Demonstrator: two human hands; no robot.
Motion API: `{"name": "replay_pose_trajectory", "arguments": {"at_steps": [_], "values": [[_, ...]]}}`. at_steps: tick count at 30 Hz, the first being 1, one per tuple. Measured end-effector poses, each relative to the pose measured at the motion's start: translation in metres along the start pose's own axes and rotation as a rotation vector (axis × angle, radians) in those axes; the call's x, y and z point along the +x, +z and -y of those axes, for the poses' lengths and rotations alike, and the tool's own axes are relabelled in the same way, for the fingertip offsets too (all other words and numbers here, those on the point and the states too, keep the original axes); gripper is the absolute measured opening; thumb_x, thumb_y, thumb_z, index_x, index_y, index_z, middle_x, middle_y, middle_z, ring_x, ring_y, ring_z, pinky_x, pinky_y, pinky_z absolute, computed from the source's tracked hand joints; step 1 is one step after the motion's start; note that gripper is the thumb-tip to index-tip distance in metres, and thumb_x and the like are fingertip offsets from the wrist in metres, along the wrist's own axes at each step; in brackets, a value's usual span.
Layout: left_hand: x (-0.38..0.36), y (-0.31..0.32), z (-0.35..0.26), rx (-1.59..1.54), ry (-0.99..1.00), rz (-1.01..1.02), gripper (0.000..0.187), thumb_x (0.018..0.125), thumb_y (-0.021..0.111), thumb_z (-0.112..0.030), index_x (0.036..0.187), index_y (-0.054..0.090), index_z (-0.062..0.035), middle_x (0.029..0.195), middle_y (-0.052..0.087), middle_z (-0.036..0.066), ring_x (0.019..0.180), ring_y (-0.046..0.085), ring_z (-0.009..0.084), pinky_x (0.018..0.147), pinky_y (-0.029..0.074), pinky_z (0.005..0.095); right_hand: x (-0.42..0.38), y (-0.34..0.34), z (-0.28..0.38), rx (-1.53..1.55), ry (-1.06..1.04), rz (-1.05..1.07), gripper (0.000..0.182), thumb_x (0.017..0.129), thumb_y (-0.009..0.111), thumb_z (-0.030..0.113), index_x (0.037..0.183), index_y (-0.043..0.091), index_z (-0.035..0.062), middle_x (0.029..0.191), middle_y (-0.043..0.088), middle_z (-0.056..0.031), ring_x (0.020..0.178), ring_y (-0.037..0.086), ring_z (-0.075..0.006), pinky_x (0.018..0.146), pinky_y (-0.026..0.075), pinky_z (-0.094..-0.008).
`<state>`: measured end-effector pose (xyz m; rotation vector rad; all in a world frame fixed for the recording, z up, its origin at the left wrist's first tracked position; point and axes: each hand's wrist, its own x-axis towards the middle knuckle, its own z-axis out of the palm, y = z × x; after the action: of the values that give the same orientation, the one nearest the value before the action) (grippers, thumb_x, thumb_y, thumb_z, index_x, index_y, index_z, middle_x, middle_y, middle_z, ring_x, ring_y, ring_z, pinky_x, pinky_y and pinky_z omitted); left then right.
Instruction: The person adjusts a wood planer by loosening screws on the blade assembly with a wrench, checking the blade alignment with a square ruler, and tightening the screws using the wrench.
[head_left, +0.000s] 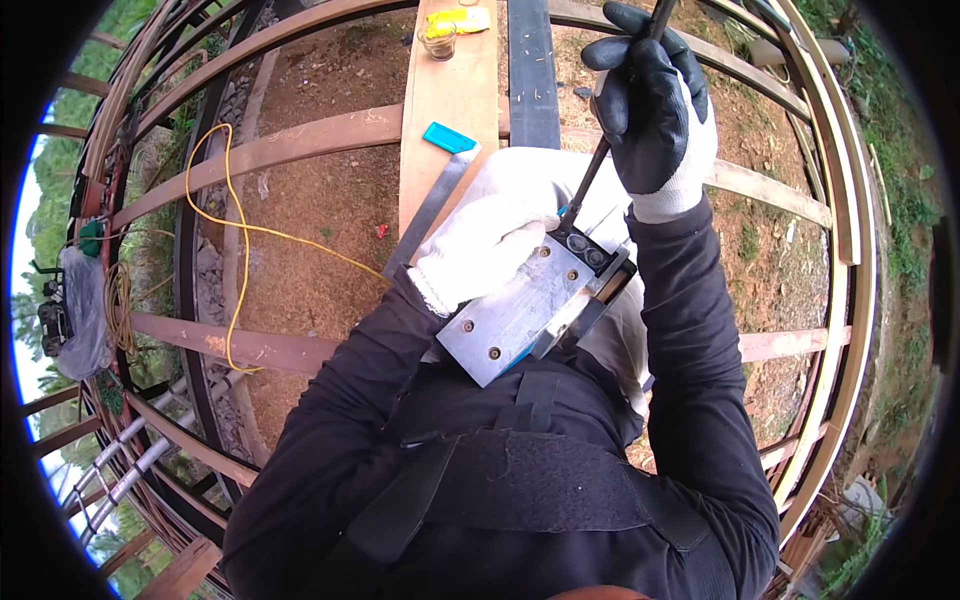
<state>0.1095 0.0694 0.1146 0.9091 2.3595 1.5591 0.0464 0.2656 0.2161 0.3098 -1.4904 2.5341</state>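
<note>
My right hand (pixel 655 110), in a white glove with black coated fingers, is raised at the upper right with its fingers closed round a long dark rod (pixel 590 175). The rod slants down to the end of a grey metal tool body (pixel 515 305) on my lap. That body has several screws on its flat face and two round parts in a black end piece (pixel 585 250). My left hand (pixel 490 250), in a white glove, rests on the tool beside the rod's lower end; its fingers are bent, and their tips are partly hidden.
A try square with a blue handle (pixel 450 138) lies on a light plank (pixel 425 90). A glass cup (pixel 437 42) and a yellow packet (pixel 462 20) stand farther up it. A dark beam (pixel 533 80) runs alongside. A yellow cord (pixel 245 260) hangs across wooden beams (pixel 270 150) above bare soil.
</note>
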Motion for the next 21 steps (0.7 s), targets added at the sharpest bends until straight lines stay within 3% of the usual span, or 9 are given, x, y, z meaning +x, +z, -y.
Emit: {"name": "replay_pose_trajectory", "arguments": {"at_steps": [4,7,10,12,14,16,18,19,21], "values": [[-0.004,0.005,0.01,0.023,0.093,-0.051,0.023,0.099,0.061,-0.004,0.119,0.07,0.0025,0.113,0.074,0.014,0.109,0.069,0.0251,0.097,0.054,0.035,0.004,-0.005,-0.014,0.014,-0.035,0.033,0.042,0.107,0.055,0.023,0.139,0.052,-0.0035,0.09,0.073,-0.0134,0.046,0.05,-0.0091,0.043,0.038,-0.0215],[-0.003,0.007,0.01,-0.016,0.094,-0.093,0.018,0.099,0.062,-0.011,0.113,0.071,-0.0024,0.109,0.073,0.014,0.106,0.07,0.0321,0.093,0.054,0.0393,0.001,0.005,-0.005,0.02,0.028,0.066,0.043,0.107,0.056,0.025,0.141,0.051,-0.0019,0.088,0.072,-0.0131,0.046,0.05,-0.0083,0.044,0.038,-0.0206],[-0.003,0.006,0.007,-0.061,0.035,-0.077,0.019,0.1,0.062,-0.011,0.113,0.071,-0.0028,0.11,0.073,0.015,0.106,0.07,0.0321,0.093,0.054,0.0398,0.004,0.001,-0.013,0.054,0.05,0.18,0.048,0.107,0.056,0.028,0.144,0.048,-0.0031,0.087,0.071,-0.011,0.048,0.05,-0.0064,0.044,0.037,-0.0191],[-0.004,0.007,0.013,-0.025,0.063,-0.084,0.019,0.1,0.062,-0.012,0.114,0.071,-0.0025,0.11,0.073,0.015,0.106,0.07,0.0321,0.093,0.054,0.0397,0.003,0.004,-0.008,-0.103,0.032,0.242,0.04,0.111,0.043,0.022,0.139,0.053,-0.0044,0.085,0.069,-0.0098,0.051,0.047,-0.0066,0.052,0.041,-0.0212],[-0.003,0.006,0.014,0.012,0.092,-0.088,0.02,0.1,0.062,-0.012,0.114,0.071,-0.0023,0.111,0.073,0.015,0.106,0.069,0.032,0.093,0.054,0.0395,0.003,0.015,-0.006,-0.107,0.05,0.355,0.044,0.112,0.04,0.027,0.137,0.053,-0.0063,0.073,0.062,-0.006,0.046,0.037,-0.0046,0.048,0.034,-0.0202],[-0.003,0.005,0.01,-0.053,0.018,-0.057,0.02,0.099,0.062,-0.012,0.114,0.071,-0.0014,0.111,0.073,0.015,0.107,0.069,0.0322,0.095,0.054,0.0396,0.009,0.008,-0.022,-0.099,-0.019,0.414,0.047,0.111,0.042,0.031,0.137,0.053,-0.0068,0.07,0.058,-0.0045,0.046,0.036,-0.0042,0.047,0.034,-0.0206],[-0.011,0.001,0.007,0.064,0.076,-0.012,0.021,0.098,0.064,-0.009,0.116,0.07,-0.0011,0.116,0.071,0.015,0.114,0.066,0.0309,0.1,0.051,0.0401,0.016,0.002,-0.032,0.114,0.073,0.479,0.05,0.111,0.042,0.038,0.132,0.057,-0.0053,0.068,0.055,-0.0023,0.046,0.035,-0.0046,0.047,0.032,-0.0217],[-0.008,-0.004,0.006,0.186,0.151,0.025,0.023,0.096,0.066,-0.006,0.118,0.07,-0.0008,0.12,0.069,0.015,0.121,0.062,0.0296,0.105,0.049,0.0406,0.017,-0.002,-0.031,-0.216,-0.217,0.528,0.034,0.102,0.052,0.024,0.121,0.061,-0.0029,0.075,0.06,-0.0064,0.058,0.047,-0.0144,0.056,0.04,-0.0277],[0.007,-0.008,0.017,0.05,0.177,-0.023,0.033,0.093,0.068,-0.002,0.126,0.066,-0.0013,0.131,0.063,0.015,0.125,0.058,0.032,0.112,0.043,0.0434,0.019,-0.009,-0.032,-0.979,-0.862,0.272,0.018,0.084,0.073,-0.005,0.101,0.07,0.0019,0.088,0.069,-0.0146,0.084,0.071,-0.0342,0.076,0.057,-0.0397]]}}
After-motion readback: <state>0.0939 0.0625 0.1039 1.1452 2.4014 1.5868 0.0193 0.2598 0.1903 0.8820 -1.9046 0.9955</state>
